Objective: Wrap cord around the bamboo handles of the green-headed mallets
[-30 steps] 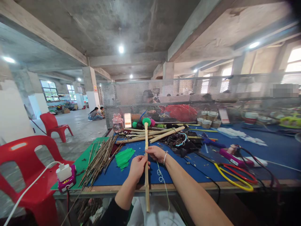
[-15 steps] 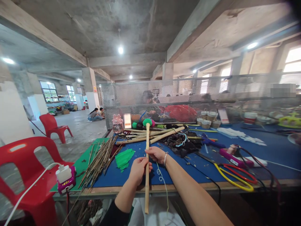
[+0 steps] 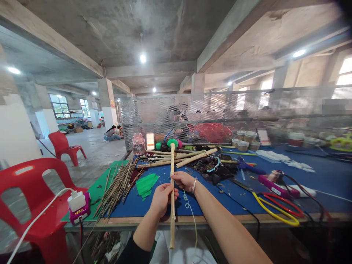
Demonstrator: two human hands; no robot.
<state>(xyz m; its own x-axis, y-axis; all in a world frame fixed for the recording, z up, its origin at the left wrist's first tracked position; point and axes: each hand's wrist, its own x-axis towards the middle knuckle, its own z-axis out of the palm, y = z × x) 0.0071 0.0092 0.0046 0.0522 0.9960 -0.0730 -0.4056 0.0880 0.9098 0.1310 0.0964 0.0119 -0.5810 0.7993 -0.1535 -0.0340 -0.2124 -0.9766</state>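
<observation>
A pale, jointed bamboo stick [image 3: 172, 227] stands nearly upright in the picture, its top end in front of a round green thing [image 3: 172, 141] on the table. Low on the stick, my left hand [image 3: 161, 198] closes its thumb and fingers around it. Just above, my right hand [image 3: 183, 180], with a bangle at the wrist, pinches the same stick. Below the right hand hangs a thin, pale, curled strand [image 3: 189, 207], running down toward my lap; whether the fingers hold it is hidden.
Thin brown sticks [image 3: 118, 187] lie left beside a green cloth piece [image 3: 146, 185]. Thicker bamboo poles [image 3: 196, 157] and black scraps [image 3: 213, 170] lie behind. At right are yellow-handled shears [image 3: 275, 211] and a purple power block [image 3: 277, 187]. A mesh screen [image 3: 154, 110] borders the table; red chairs [image 3: 33, 176] stand left.
The whole view has shifted slightly, with the surroundings a little farther right. Both hands keep their hold on the bamboo stick in nearly the same place.
</observation>
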